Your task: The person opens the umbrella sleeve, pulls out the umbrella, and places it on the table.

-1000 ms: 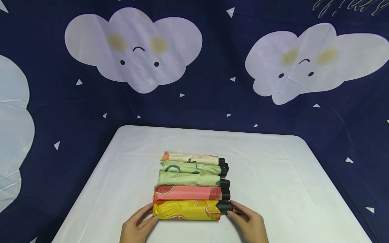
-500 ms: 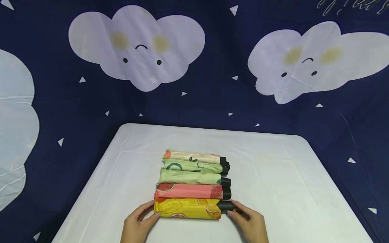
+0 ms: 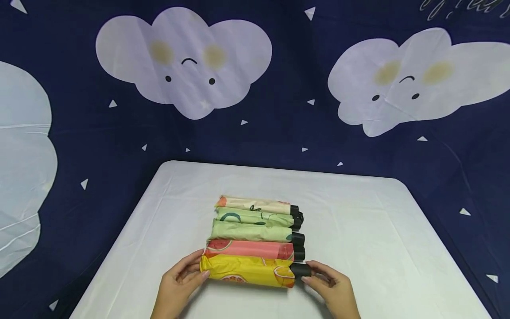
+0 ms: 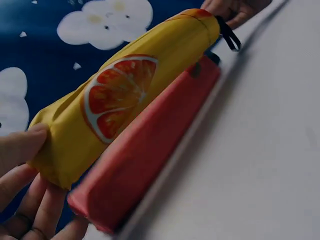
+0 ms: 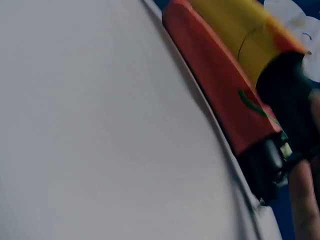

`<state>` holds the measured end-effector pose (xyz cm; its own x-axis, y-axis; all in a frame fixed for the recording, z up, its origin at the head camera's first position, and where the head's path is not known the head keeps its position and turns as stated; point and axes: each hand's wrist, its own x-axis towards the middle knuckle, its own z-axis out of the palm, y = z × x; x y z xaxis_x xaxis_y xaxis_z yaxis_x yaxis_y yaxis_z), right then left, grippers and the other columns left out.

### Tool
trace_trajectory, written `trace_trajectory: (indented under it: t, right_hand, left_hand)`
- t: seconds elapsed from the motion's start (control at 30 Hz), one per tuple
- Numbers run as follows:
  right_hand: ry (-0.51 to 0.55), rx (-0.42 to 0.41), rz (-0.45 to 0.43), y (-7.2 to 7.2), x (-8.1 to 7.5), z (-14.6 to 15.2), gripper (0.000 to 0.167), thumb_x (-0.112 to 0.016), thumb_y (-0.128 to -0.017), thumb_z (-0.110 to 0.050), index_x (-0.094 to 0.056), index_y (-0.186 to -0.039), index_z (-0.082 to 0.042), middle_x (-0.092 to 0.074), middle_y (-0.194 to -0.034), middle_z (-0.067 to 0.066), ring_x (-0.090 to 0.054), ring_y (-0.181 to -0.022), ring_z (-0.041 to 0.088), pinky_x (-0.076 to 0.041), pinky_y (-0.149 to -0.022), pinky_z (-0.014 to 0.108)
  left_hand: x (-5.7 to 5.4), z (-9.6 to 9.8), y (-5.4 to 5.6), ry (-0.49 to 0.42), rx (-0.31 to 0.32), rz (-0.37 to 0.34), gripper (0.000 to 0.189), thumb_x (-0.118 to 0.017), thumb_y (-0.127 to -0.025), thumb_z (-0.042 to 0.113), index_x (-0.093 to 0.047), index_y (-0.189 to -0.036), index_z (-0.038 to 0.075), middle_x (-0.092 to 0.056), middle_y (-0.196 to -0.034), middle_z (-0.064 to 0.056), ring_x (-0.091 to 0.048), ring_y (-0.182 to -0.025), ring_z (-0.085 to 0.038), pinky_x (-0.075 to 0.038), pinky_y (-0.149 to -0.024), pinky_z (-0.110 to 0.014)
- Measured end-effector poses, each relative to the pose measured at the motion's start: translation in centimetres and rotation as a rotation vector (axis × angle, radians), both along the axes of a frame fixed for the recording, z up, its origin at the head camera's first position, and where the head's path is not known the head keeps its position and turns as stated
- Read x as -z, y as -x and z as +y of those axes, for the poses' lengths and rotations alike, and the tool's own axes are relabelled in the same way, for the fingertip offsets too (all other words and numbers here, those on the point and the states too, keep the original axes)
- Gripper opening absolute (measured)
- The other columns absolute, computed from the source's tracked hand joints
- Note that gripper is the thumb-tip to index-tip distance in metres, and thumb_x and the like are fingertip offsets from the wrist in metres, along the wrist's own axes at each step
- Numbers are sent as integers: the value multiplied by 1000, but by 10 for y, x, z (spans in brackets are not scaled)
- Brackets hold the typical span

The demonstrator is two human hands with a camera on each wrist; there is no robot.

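Note:
A yellow folded umbrella [image 3: 247, 269] with orange-slice prints lies crosswise between both hands, a shadow beneath it. My left hand [image 3: 177, 283] grips its sleeve-covered left end, thumb in front. At the other end, the thumb and fingers of my right hand [image 3: 335, 285] pinch the black handle [image 3: 300, 269]. Right behind the yellow one lies a pink-red watermelon-print umbrella [image 3: 255, 250]; in the left wrist view the yellow umbrella [image 4: 150, 85] overlaps the red one [image 4: 150, 145]. A black strap [image 4: 230, 36] hangs at the handle end.
Behind the red umbrella lie a pale green umbrella [image 3: 251, 231], a green patterned one [image 3: 247, 216] and a cream one [image 3: 255, 204], side by side with handles to the right. They rest on a white-covered table [image 3: 382, 248], before a dark blue cloud-print cloth [image 3: 295, 71].
The yellow umbrella, held by both hands, has shifted slightly right and tilted, its left end rising, with more shadow below it. The whole head view has drifted a little.

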<state>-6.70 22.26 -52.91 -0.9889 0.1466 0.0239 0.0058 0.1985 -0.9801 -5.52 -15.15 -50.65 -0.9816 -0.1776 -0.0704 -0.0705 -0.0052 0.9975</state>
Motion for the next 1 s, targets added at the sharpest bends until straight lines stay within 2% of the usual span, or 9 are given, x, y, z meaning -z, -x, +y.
trace_trajectory:
  t: [0.17, 0.27, 0.43, 0.53, 0.63, 0.73, 0.87, 1.0]
  right_hand:
    - [66, -73, 97, 8, -28, 13, 41, -85, -79, 2, -71, -118, 6, -69, -120, 21, -71, -106, 16, -60, -81, 33]
    - [85, -118, 164, 15, -49, 19, 40, -82, -83, 3, -68, -120, 7, -69, -121, 22, -71, -108, 19, -60, -81, 34]
    - [168, -237, 310, 24, -79, 22, 34, -69, -91, 12, -58, -123, 14, -68, -122, 20, -72, -105, 26, -59, -82, 38]
    - [219, -310, 330, 29, -89, 19, 32, -61, -96, 13, -53, -127, 16, -66, -126, 19, -71, -107, 29, -59, -82, 41]
    - [225, -335, 290, 31, -93, 15, 33, -62, -98, 8, -55, -129, 13, -67, -128, 17, -71, -108, 28, -59, -82, 42]
    - [209, -333, 259, 30, -91, 14, 36, -65, -96, 7, -58, -131, 12, -67, -128, 17, -71, -107, 27, -59, -83, 39]
    - [220, -327, 206, 25, -81, 18, 39, -68, -93, 9, -59, -131, 14, -69, -126, 17, -72, -106, 27, -60, -83, 36]
    - [234, -345, 106, 19, -68, 23, 43, -71, -90, 9, -59, -131, 14, -72, -120, 16, -72, -104, 28, -60, -83, 37]
  left_hand:
    - [-18, 2, 11, -33, 62, 69, 51, -86, -81, 6, -68, -129, 2, -64, -132, -12, -64, -114, -20, -57, -89, -27]
    - [-30, 2, 21, -70, 110, 162, 51, -84, -82, -1, -65, -130, -1, -60, -136, -16, -60, -120, -22, -56, -93, -29]
    - [-50, 0, 39, -145, 249, 359, 56, -75, -86, -12, -55, -138, -7, -46, -149, -22, -54, -131, -26, -53, -98, -32]
    - [-61, -1, 47, -210, 327, 411, 59, -71, -88, -15, -47, -141, -8, -48, -149, -20, -57, -130, -29, -55, -95, -36]
    - [-68, 0, 52, -238, 363, 428, 62, -69, -87, -18, -42, -142, -7, -56, -142, -21, -65, -120, -30, -57, -90, -38]
    - [-69, 0, 52, -228, 411, 423, 68, -70, -86, -18, -41, -146, -7, -58, -139, -22, -66, -118, -31, -57, -90, -37]
    - [-60, 1, 46, -226, 504, 352, 67, -74, -85, -15, -45, -146, -9, -56, -141, -23, -63, -122, -29, -56, -94, -37]
    - [-46, 2, 40, -213, 562, 255, 61, -77, -84, -11, -52, -140, -9, -56, -137, -26, -65, -115, -26, -58, -90, -35]
